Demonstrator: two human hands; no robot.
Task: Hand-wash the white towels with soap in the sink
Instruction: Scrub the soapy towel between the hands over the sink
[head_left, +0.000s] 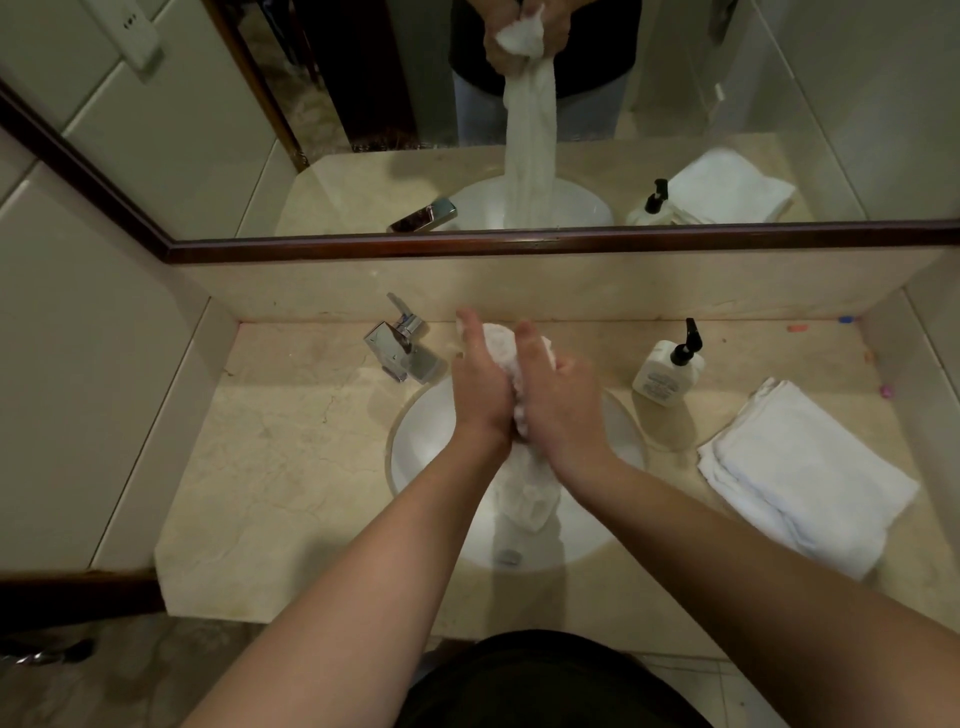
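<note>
A: Status: wet towel (524, 488) is held over the sink (415, 457), bunched between left hand (480, 389) and right hand (558, 402); both are curled round it.

B: Axis?

A: Long axis runs 12 to 6, tail hanging into the basin.

B: Risks?

A: Water could be flung onto the folded towels (800, 473) at 3 o'clock if wrung too high. Soap bottle (670, 366) at 1 o'clock could be knocked.
</note>
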